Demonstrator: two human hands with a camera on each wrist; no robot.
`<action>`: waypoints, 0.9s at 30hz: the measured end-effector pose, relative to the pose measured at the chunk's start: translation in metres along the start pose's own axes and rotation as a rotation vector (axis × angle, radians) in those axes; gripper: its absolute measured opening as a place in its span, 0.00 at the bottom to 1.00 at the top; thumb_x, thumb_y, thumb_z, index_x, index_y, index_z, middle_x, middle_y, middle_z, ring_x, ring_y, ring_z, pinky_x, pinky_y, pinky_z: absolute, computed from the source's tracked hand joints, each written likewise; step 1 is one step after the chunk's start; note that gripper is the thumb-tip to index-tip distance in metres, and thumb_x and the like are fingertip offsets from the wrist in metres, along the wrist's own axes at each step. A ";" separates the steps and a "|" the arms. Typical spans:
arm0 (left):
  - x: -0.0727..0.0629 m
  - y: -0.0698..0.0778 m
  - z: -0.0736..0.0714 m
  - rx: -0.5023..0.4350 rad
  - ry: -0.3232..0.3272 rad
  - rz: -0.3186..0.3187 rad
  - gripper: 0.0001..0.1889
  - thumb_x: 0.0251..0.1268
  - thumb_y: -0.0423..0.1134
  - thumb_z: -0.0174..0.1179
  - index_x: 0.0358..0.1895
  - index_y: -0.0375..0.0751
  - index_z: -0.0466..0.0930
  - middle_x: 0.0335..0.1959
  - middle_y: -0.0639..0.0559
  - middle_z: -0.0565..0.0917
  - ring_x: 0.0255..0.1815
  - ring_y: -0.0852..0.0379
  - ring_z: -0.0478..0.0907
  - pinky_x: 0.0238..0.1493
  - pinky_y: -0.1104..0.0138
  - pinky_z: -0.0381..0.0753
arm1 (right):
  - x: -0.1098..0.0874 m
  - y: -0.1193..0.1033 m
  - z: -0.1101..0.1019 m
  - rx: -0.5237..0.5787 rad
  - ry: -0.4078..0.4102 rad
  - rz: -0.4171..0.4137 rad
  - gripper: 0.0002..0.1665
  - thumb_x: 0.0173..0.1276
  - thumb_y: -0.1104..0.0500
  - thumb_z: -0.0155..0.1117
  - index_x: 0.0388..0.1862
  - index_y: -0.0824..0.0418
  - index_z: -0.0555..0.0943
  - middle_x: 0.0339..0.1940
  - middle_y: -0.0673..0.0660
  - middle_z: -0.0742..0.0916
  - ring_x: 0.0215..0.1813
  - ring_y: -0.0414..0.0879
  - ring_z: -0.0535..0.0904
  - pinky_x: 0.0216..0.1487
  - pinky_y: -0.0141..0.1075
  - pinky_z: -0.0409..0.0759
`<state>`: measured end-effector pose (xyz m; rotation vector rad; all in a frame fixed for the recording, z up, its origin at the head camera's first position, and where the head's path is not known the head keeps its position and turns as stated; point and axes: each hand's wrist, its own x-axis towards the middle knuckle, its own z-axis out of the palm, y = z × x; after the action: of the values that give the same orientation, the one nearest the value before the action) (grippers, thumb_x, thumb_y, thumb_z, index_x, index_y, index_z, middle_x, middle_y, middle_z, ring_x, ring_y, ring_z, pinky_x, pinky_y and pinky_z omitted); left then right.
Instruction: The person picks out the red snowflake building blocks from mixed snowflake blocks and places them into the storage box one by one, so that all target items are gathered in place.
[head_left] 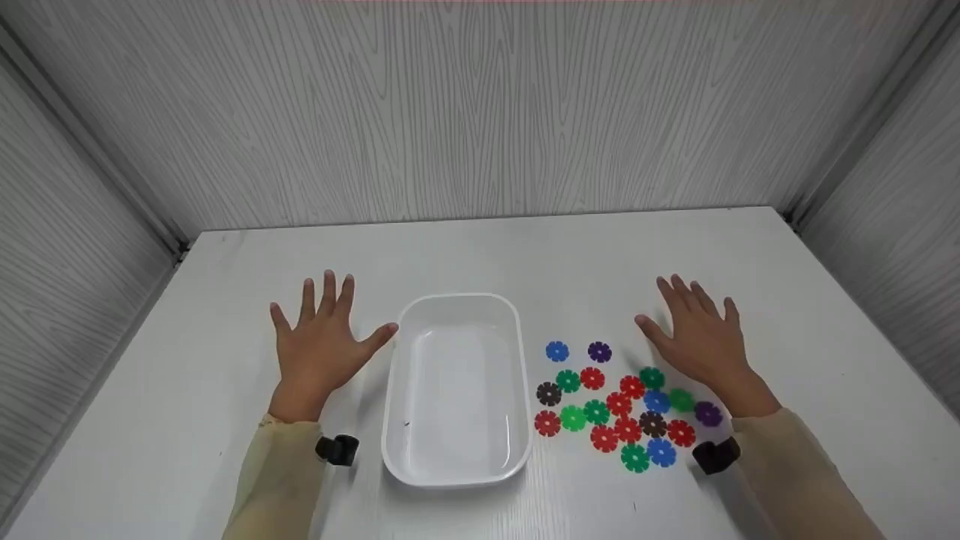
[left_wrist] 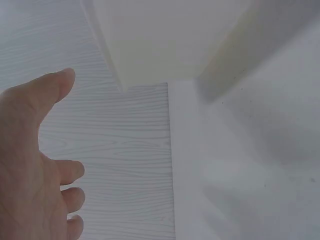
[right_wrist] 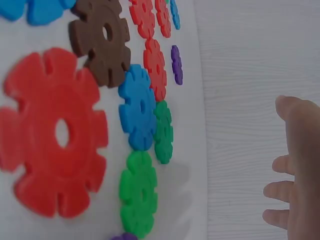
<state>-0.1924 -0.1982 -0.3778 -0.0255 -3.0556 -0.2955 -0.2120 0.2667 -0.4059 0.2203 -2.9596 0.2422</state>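
Two bare hands, backs upward, hang over a white table [head_left: 480,255] — fingers straight and spread wide, neither hand holding anything. The left hand [head_left: 319,349] is just left of a shallow white tray [head_left: 457,390], its thumb tip near the rim. Right of the tray lies a loose patch of flat, notched plastic discs [head_left: 613,405] in red, green, blue, purple and brown, several touching their neighbours. The right hand [head_left: 703,345] is at the far right edge of this patch, fingers pointing away from the person.

The discs look light, stiff and smooth, unlikely to break but prone to slide. Being thin and flat, each is probably best pinched at its notched edge, between thumb and fingertip. The tray — also seemingly light and rigid — offers its long side rims for gripping.
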 end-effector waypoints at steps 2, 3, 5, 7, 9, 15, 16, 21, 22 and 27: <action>0.000 0.001 0.000 -0.006 0.003 0.011 0.53 0.58 0.79 0.37 0.78 0.45 0.43 0.79 0.40 0.43 0.79 0.38 0.37 0.68 0.33 0.27 | -0.001 -0.004 0.002 0.019 0.007 -0.026 0.44 0.72 0.34 0.44 0.76 0.60 0.55 0.76 0.67 0.62 0.75 0.66 0.55 0.69 0.69 0.45; -0.001 0.002 0.001 -0.015 -0.002 0.017 0.53 0.58 0.79 0.37 0.78 0.45 0.43 0.79 0.41 0.42 0.79 0.38 0.37 0.68 0.33 0.28 | -0.001 -0.005 0.004 0.038 0.012 -0.044 0.43 0.72 0.36 0.46 0.76 0.60 0.56 0.76 0.66 0.62 0.75 0.65 0.56 0.69 0.68 0.47; -0.003 0.003 0.002 -0.051 -0.027 0.028 0.53 0.59 0.78 0.38 0.78 0.45 0.42 0.79 0.41 0.42 0.79 0.38 0.37 0.69 0.33 0.29 | -0.002 -0.009 0.007 0.095 0.014 -0.080 0.41 0.73 0.38 0.48 0.75 0.59 0.58 0.75 0.65 0.64 0.75 0.65 0.58 0.69 0.67 0.51; -0.004 0.003 0.004 -0.110 -0.062 0.035 0.52 0.60 0.77 0.40 0.78 0.45 0.41 0.79 0.40 0.41 0.79 0.38 0.37 0.69 0.33 0.32 | -0.002 -0.013 0.009 0.169 0.012 -0.110 0.39 0.72 0.40 0.51 0.74 0.59 0.60 0.74 0.65 0.66 0.73 0.64 0.61 0.67 0.66 0.56; -0.005 0.003 0.006 -0.194 -0.104 0.039 0.52 0.61 0.76 0.42 0.78 0.44 0.40 0.79 0.38 0.40 0.79 0.38 0.38 0.70 0.33 0.34 | -0.002 -0.016 0.011 0.245 0.004 -0.124 0.38 0.72 0.41 0.53 0.74 0.58 0.62 0.73 0.65 0.67 0.72 0.64 0.63 0.66 0.66 0.59; -0.008 0.004 0.010 -0.389 -0.200 0.034 0.49 0.63 0.71 0.46 0.78 0.45 0.39 0.79 0.37 0.42 0.79 0.40 0.41 0.72 0.37 0.39 | -0.005 -0.021 0.014 0.373 -0.043 -0.122 0.35 0.72 0.41 0.54 0.72 0.56 0.65 0.72 0.63 0.70 0.71 0.64 0.66 0.65 0.66 0.61; -0.008 0.005 0.010 -0.402 -0.208 0.034 0.49 0.64 0.70 0.46 0.78 0.45 0.39 0.79 0.37 0.43 0.79 0.40 0.42 0.72 0.37 0.40 | -0.005 -0.022 0.014 0.395 -0.049 -0.123 0.34 0.72 0.42 0.54 0.71 0.56 0.66 0.71 0.63 0.70 0.70 0.63 0.67 0.64 0.65 0.63; -0.009 0.009 0.015 -0.444 -0.241 0.025 0.49 0.62 0.70 0.49 0.78 0.46 0.42 0.78 0.40 0.47 0.78 0.38 0.46 0.71 0.38 0.47 | -0.009 -0.026 0.017 0.484 -0.072 -0.126 0.32 0.71 0.43 0.56 0.69 0.55 0.69 0.67 0.61 0.74 0.62 0.60 0.74 0.59 0.60 0.73; -0.009 0.010 0.016 -0.452 -0.251 0.021 0.49 0.62 0.70 0.50 0.78 0.46 0.43 0.78 0.40 0.48 0.78 0.37 0.47 0.71 0.37 0.49 | -0.010 -0.027 0.018 0.490 -0.080 -0.124 0.32 0.71 0.42 0.57 0.68 0.55 0.70 0.65 0.60 0.75 0.61 0.59 0.75 0.57 0.59 0.74; -0.009 0.013 0.020 -0.505 -0.275 -0.016 0.45 0.62 0.66 0.53 0.76 0.46 0.53 0.76 0.40 0.58 0.74 0.36 0.58 0.66 0.39 0.60 | -0.012 -0.029 0.020 0.477 -0.121 -0.135 0.33 0.66 0.41 0.62 0.65 0.55 0.73 0.58 0.59 0.79 0.56 0.55 0.76 0.52 0.55 0.78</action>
<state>-0.1849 -0.1815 -0.3958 -0.0747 -3.1475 -1.1416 -0.1985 0.2368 -0.4234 0.5046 -2.9367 0.9446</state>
